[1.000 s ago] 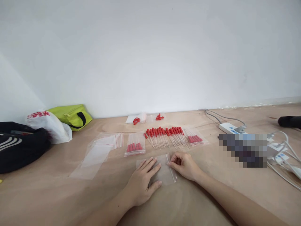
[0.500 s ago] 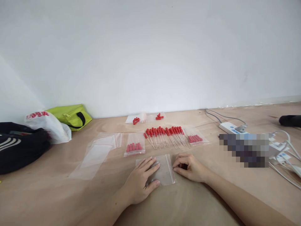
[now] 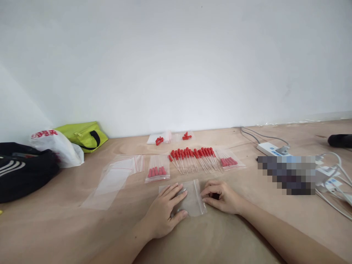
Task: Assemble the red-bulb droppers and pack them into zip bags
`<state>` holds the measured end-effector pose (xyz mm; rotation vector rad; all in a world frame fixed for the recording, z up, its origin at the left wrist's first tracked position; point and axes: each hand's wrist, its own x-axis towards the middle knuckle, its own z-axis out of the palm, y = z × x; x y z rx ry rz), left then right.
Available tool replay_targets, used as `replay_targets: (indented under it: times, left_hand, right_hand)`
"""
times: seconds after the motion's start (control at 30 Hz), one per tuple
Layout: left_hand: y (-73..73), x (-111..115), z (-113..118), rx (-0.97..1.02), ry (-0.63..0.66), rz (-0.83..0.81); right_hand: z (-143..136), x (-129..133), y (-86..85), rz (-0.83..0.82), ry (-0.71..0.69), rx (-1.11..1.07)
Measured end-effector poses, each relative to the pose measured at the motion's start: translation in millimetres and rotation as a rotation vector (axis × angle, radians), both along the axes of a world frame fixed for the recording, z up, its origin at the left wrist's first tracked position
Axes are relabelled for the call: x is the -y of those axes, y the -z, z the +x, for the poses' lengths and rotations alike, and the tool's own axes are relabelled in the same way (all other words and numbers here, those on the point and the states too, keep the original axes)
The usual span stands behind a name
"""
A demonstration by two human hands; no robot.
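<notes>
A clear zip-lock bag [image 3: 191, 200] lies flat on the table in front of me. My left hand [image 3: 166, 211] rests over its left part, fingers spread and palm down, hiding what is under it. At the right end, the curled thumb and index finger of my right hand [image 3: 221, 196] pinch the bag's zip edge. Beyond the hands lie several thin clear droppers with red rubber bulbs [image 3: 189, 153], in two groups. A small zip bag holding red bulbs [image 3: 157, 171] sits to their left, and another bag with red bulbs [image 3: 228, 161] to their right.
Flat plastic bags [image 3: 117, 176] are fanned out at left. Loose red bulbs [image 3: 159, 140] lie on bags by the wall. Farther left are a black bag [image 3: 24, 176], a white plastic bag [image 3: 56, 148] and a green pouch [image 3: 82, 135]. Right stands a power strip [image 3: 269, 149] with cables.
My right fingers have shifted slightly left onto the zip edge of the bag. The left hand stays in place.
</notes>
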<state>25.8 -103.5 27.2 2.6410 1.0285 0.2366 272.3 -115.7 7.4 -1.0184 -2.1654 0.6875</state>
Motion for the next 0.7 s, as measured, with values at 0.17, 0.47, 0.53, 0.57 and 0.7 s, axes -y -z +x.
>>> replay_targets:
  times: [0.17,0.47,0.53,0.57,0.7]
  left_hand:
    - [0.0,-0.2,0.4,-0.014,-0.004,-0.002]
    - [-1.8,0.5,1.9,-0.031,-0.015,0.001]
    - [-1.7,0.8,2.4,-0.013,-0.015,0.004]
    - [-1.7,0.7,2.2,0.000,-0.016,0.004]
    - [-4.1,-3.6,-2.5,0.048,-0.046,0.004]
  right_hand:
    - [-4.9,2.4,-11.3,0.140,-0.064,0.087]
    - [-12.5,5.7,-16.0,0.171,-0.273,0.197]
    - [-13.8,6.3,-17.2,0.171,-0.284,0.216]
    - [-14.0,6.3,-18.3,0.171,-0.285,0.221]
    - [-9.9,3.5,-21.9,0.124,-0.260,0.246]
